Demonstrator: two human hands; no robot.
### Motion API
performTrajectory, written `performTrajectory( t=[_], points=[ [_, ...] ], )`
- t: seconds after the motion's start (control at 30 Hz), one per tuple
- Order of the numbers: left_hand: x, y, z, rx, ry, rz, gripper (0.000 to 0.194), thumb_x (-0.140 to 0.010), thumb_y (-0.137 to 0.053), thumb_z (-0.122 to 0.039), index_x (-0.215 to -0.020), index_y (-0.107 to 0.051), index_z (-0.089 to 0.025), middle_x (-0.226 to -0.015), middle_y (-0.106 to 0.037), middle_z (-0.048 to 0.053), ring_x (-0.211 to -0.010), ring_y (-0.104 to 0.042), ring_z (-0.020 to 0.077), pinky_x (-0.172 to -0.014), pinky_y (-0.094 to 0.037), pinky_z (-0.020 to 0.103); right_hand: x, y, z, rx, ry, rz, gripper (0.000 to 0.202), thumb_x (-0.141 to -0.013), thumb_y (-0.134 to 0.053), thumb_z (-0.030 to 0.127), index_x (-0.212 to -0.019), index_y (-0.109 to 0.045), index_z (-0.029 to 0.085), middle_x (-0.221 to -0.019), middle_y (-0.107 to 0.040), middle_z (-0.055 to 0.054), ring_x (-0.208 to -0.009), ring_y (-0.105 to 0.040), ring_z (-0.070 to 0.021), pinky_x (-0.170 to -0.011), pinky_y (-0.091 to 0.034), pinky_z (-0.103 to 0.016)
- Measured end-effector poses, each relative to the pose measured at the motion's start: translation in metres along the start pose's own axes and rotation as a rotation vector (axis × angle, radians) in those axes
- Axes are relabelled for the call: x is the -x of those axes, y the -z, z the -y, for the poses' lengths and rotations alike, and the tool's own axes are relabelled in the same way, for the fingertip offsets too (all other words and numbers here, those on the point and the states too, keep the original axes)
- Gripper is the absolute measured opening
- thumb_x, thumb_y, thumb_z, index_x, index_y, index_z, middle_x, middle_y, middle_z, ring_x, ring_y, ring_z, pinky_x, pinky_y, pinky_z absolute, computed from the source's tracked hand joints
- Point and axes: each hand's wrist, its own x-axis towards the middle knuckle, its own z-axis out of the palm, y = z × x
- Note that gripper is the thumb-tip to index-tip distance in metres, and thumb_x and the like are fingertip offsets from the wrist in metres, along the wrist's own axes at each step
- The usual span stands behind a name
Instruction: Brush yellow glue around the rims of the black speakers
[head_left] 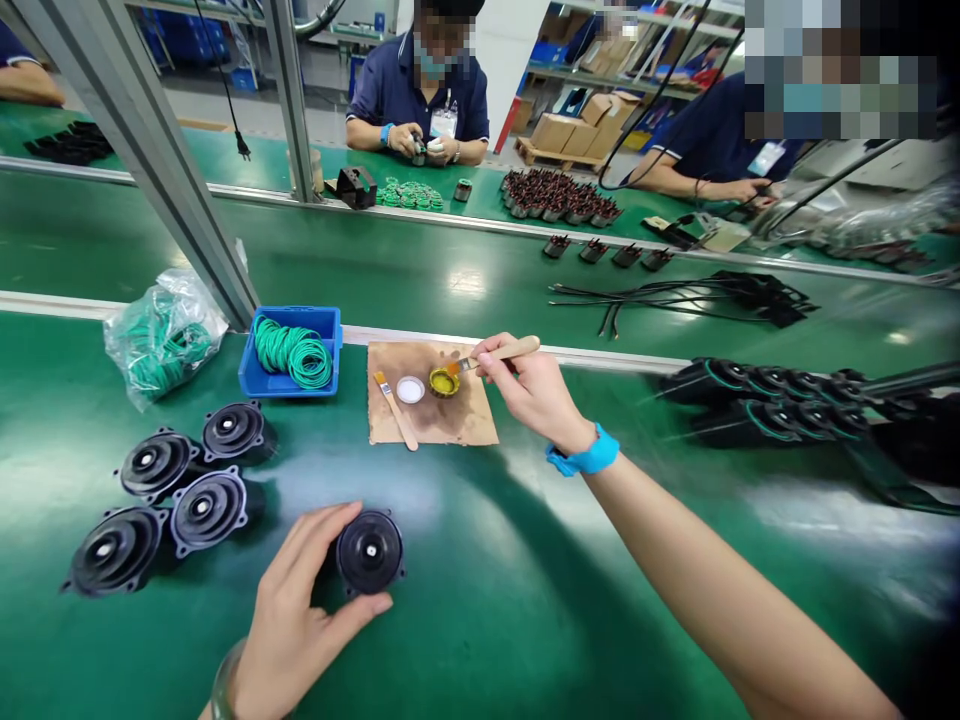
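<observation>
My left hand (307, 590) is wrapped round the sides of a round black part (370, 552), thumb at its lower edge and fingers at its upper left. A wooden-handled brush (502, 354) is pinched in my right hand (529, 385). The brush's bristles are at the rim of a small dish of yellow liquid (444, 381). That dish stands on a stained cardboard piece (471, 425), beside a white round lid (410, 390) and a second brush (396, 411) lying flat.
Several black parts (208, 508) stand at the left. Behind them are a blue bin (289, 388) of green rings and a plastic bag (161, 335). A metal post (169, 150) rises at the left. More black parts (772, 400) lie right. Two people work across the bench.
</observation>
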Motion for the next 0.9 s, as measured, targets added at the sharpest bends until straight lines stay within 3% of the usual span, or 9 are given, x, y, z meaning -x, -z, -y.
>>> performTrajectory(
  t=[0.1,0.23,0.47,0.9],
  points=[
    [-0.001,0.0,-0.001,-0.018,-0.024,-0.015,0.054,-0.085,-0.066,-0.048,-0.128,-0.051,-0.019,-0.113,-0.065,0.009,-0.102,-0.065,0.0212,-0.088,-0.053,0.029,0.005,0.0,-0.003,-0.068,0.006,-0.032,0.045,-0.097,-0.043,0.05,-0.074,-0.062,0.017,-0.093,-0.066,-0.007,-0.072,-0.062,-0.0154,-0.068,-0.049,-0.028],
    [-0.002,-0.001,0.0,-0.053,-0.057,-0.032,0.053,-0.086,-0.065,-0.048,-0.127,-0.052,-0.016,-0.114,-0.064,0.01,-0.103,-0.064,0.0201,-0.092,-0.051,0.027,0.011,-0.003,-0.011,-0.269,-0.162,-0.114,0.042,-0.09,-0.054,0.057,-0.079,-0.063,0.017,-0.095,-0.065,-0.007,-0.065,-0.062,-0.0129,-0.06,-0.051,-0.026],
    [0.001,-0.001,0.002,-0.076,-0.064,-0.029,0.052,-0.088,-0.063,-0.047,-0.127,-0.052,-0.015,-0.115,-0.06,0.01,-0.104,-0.062,0.0177,-0.092,-0.048,0.022,0.021,-0.009,-0.022,-0.393,-0.31,-0.146,0.049,-0.083,-0.059,0.064,-0.086,-0.061,0.015,-0.072,-0.065,-0.006,-0.058,-0.061,-0.0131,-0.049,-0.047,-0.023],
    [0.004,-0.007,0.005,-0.071,-0.051,-0.055,0.051,-0.087,-0.064,-0.046,-0.128,-0.053,-0.016,-0.117,-0.06,0.01,-0.1,-0.062,0.0183,-0.091,-0.051,0.023,0.026,-0.008,-0.03,-0.388,-0.295,-0.144,0.049,-0.084,-0.057,0.063,-0.082,-0.06,0.014,-0.075,-0.065,-0.007,-0.059,-0.061,-0.0126,-0.05,-0.049,-0.022]
  ],
)
